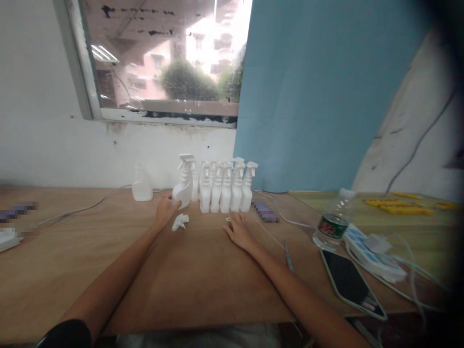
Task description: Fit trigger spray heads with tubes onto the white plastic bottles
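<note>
My left hand [167,211] is closed round the lower part of a white spray bottle [182,189], which has its trigger head on and tilts slightly. Beside it stand several more white spray bottles [226,192] in a tight group. My right hand [239,233] lies low over the table in front of that group, fingers stretched out and apart, gripping nothing. Close to its fingertips is a small white ring-like piece [228,219]. Between my hands a loose white trigger head [180,222] lies on its side. Farther left, a white bottle [142,186] without a trigger head stands by the wall.
On the right of the wooden table [203,275] are a clear water bottle [333,222], a phone [351,282], a power strip [375,256] with cables and a thin pointed tool [288,256]. Yellow objects [398,207] lie beyond. A blue curtain [308,96] hangs behind.
</note>
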The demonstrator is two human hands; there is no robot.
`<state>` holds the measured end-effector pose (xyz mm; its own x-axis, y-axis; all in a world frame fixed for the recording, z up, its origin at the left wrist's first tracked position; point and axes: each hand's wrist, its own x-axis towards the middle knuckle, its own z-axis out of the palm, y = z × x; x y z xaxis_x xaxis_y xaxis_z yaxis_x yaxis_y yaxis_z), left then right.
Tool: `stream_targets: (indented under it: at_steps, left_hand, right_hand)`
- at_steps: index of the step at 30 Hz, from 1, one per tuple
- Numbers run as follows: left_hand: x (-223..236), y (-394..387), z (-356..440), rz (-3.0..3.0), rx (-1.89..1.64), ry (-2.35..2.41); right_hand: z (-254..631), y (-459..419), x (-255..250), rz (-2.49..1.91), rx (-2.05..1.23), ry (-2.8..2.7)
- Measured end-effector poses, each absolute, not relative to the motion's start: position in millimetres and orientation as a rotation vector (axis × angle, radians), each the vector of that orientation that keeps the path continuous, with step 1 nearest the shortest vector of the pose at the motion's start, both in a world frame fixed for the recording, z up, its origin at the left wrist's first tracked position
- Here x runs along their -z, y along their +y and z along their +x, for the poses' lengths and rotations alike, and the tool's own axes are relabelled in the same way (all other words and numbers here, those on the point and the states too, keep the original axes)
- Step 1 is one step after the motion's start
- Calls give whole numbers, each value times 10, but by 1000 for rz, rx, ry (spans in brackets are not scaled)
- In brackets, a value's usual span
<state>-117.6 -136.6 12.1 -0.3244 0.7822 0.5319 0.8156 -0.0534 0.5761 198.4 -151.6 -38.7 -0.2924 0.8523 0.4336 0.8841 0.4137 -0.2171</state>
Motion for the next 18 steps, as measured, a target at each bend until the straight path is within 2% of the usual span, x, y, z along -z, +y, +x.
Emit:
stream_targets:
  at_steps: [5,18]
  left_hand:
    - [-72,-1234,-953,-1806,1174,-2261]
    - [39,-1053,-704,-1882,1061,-2329]
  right_hand:
    - [1982,-1517,401,-1580,105,-2270]
    - [1992,-1510,392,-1568,85,-2271]
